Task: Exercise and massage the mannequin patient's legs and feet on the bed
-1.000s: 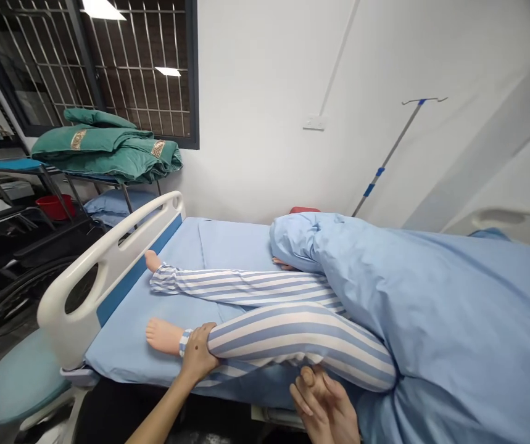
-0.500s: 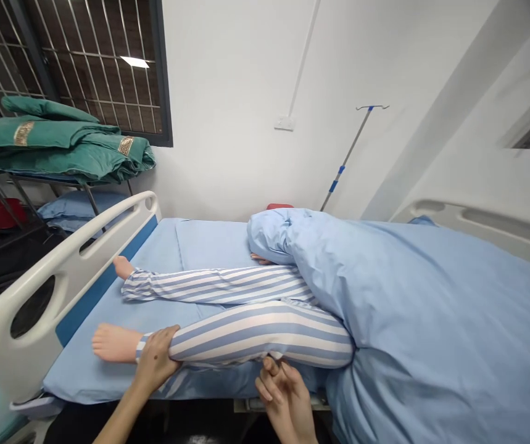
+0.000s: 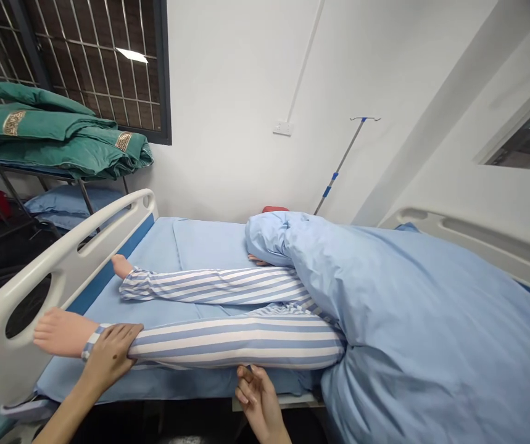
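Observation:
A patient manikin lies on the bed in blue-and-white striped pyjamas. My left hand (image 3: 107,357) is wrapped over the lower shin of its near leg (image 3: 232,345), just above the trouser cuff and the bare foot (image 3: 63,333). My right hand (image 3: 258,398) stands at the mattress edge under the near leg, fingers apart and holding nothing. The far leg (image 3: 209,287) lies straight beyond it. A light blue quilt (image 3: 413,308) hides the manikin's upper body and head.
A white footboard (image 3: 24,308) stands just left of the foot, and a white side rail (image 3: 491,240) runs along the far right. An IV pole (image 3: 343,163) rises behind the bed. Folded green drapes (image 3: 52,132) sit on a metal rack by the barred window.
The near leg has swung left toward the footboard and now lies straighter and lower. My left hand moved with it, while my right hand dropped away from under the leg.

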Motion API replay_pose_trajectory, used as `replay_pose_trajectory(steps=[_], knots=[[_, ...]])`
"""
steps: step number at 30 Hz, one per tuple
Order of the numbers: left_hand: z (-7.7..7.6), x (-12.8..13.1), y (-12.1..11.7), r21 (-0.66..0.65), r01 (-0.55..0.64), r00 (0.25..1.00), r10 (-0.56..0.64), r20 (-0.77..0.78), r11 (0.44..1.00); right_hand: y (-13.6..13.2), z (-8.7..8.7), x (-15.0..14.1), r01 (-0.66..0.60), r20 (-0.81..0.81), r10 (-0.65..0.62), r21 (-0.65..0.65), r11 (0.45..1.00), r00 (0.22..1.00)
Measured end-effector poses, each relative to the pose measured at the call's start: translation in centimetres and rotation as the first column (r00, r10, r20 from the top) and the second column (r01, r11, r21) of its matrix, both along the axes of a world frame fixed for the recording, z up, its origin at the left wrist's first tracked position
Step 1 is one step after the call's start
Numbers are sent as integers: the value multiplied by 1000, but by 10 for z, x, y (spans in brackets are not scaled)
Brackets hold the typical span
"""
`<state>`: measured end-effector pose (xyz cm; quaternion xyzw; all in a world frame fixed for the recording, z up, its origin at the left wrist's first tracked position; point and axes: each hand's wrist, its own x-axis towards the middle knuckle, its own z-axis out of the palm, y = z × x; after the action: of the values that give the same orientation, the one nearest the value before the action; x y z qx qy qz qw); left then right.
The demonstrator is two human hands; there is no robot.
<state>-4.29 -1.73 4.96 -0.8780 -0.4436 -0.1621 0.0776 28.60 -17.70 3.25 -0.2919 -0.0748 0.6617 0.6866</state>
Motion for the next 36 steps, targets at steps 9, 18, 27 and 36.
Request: replay_pose_trajectory(steps=[9,18,27,36], knots=[[32,-5,10,35,1,994,3,-114,999,22,-36,-17,26,21,-23,-136,990,1000],[22,-7,11,22,0,996,2,-88,1000,20,-26,-19,53,107,-36,-160,986,994],[1,-15,18,-48,-9,997,5,-71,999,21,-29,-21,69,151,-43,-166,984,988],[17,-14,15,-13,-7,998,6,-62,1000,23,-41,-14,56,341,25,-223,973,940]])
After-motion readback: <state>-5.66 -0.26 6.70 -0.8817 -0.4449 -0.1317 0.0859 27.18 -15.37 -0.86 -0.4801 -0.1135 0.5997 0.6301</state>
